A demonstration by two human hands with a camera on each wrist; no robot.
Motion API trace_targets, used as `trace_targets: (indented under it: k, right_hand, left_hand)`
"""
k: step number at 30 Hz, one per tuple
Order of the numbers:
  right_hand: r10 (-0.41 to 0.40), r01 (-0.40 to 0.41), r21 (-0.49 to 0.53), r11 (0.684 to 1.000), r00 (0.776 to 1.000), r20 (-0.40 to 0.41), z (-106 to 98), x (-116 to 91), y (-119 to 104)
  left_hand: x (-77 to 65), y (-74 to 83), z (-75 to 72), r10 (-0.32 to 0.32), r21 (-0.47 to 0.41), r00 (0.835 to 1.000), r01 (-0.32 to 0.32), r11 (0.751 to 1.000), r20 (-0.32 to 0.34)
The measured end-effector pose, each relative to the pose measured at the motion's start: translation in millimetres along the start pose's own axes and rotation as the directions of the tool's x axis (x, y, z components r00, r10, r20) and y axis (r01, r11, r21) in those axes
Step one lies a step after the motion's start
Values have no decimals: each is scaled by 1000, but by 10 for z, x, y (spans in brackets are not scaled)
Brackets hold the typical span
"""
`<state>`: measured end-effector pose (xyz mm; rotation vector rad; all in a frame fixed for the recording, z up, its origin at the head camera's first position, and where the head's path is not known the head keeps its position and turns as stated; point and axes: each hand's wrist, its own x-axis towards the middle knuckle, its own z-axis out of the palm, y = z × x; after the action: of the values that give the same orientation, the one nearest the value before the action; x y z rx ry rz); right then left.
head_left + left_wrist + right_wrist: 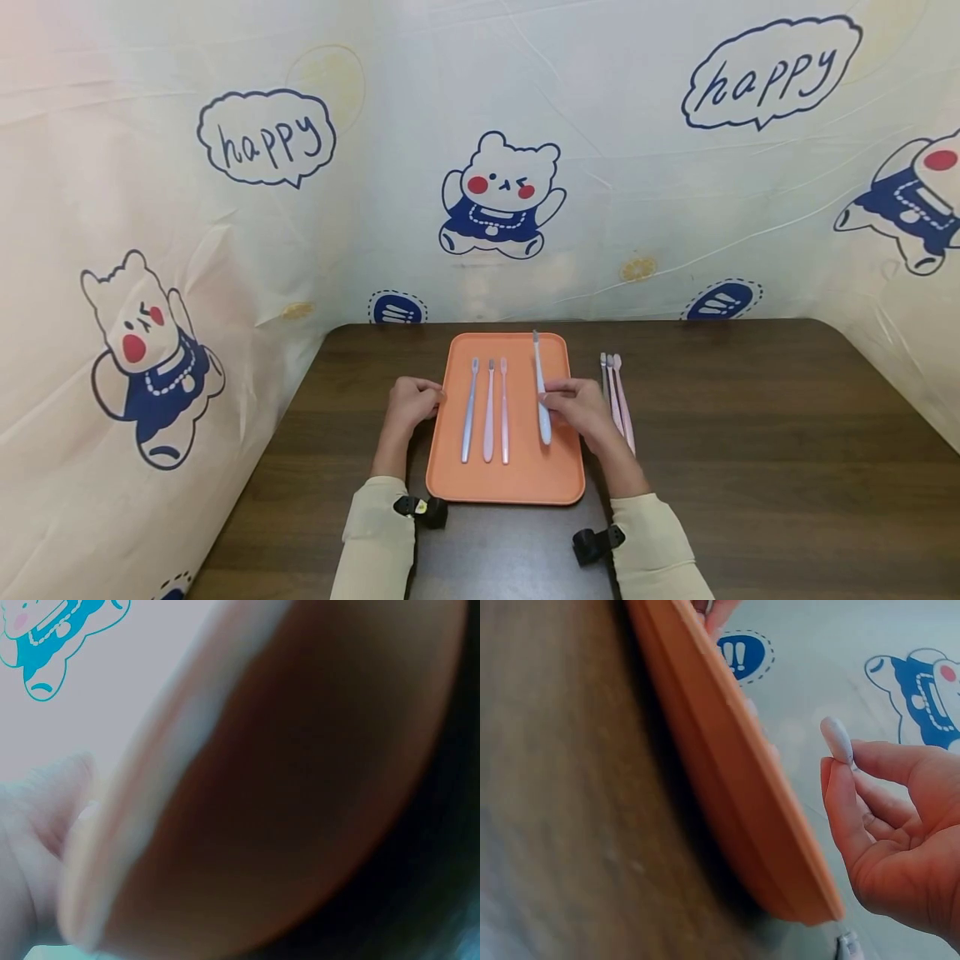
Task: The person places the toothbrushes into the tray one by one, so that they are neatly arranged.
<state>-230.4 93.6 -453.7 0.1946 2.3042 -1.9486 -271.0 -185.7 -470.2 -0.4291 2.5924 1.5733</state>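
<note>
An orange tray (506, 487) lies on the table in the head view. On its left half, a blue toothbrush (469, 412) and two pink toothbrushes, one in the middle (489, 417) and one to its right (505, 417), lie side by side. My right hand (581, 408) pinches a light blue toothbrush (543, 417) between thumb and fingers over the tray's right part; the right wrist view shows its handle end (837, 739) held clear of the tray. My left hand (411, 404) grips the tray's left rim, its fingers partly hidden; the left wrist view is blurred there.
Right of the tray, several toothbrushes (617, 387) lie close together on the dark wooden table (750, 433), partly behind my right hand and forearm. A printed curtain (600, 208) hangs behind the table and along its sides.
</note>
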Motion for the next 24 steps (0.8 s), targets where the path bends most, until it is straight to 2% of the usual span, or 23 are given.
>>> trace_targets:
  k: [7, 24]
  right_hand:
    - [-49, 49, -11, 999, 998, 36, 99, 1, 39]
    - [9, -11, -133, 991, 1000, -18, 211, 12, 31]
  left_hand:
    - [-2, 1, 2, 6, -3, 1000, -6, 1000, -4]
    - [-3, -11, 12, 17, -14, 1000, -17, 1000, -6]
